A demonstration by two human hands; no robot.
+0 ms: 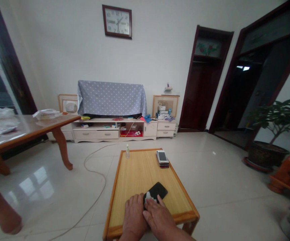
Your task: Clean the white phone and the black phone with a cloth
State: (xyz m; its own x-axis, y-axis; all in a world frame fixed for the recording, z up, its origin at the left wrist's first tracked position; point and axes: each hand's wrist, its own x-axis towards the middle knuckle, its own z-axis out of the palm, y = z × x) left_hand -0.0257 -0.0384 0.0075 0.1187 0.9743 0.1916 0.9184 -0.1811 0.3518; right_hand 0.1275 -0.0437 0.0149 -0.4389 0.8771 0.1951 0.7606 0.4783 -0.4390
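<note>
A black smartphone (pixel 160 189) lies slanted near the front of a small wooden table (pixel 137 174), its near end partly hidden by my hands. My left hand (pixel 135 212) is closed at the phone's left edge, fingers together and thumb out of sight. Over the phone's near part, my right hand (pixel 158 214) presses a white tissue or cloth (pixel 148 196) against the surface with its fingers. Farther back on the same table are a stack of phones (pixel 162 157), a white one on top, and a small clear bottle (pixel 127 151) with a greenish top.
A larger table (pixel 52 125) with plastic bags stands at the left. A cable (pixel 102 170) runs over the tiled floor. Against the wall is a white cabinet (pixel 96 134) with a cloth-covered object (pixel 112 97). A potted plant (pixel 268 150) stands at the right.
</note>
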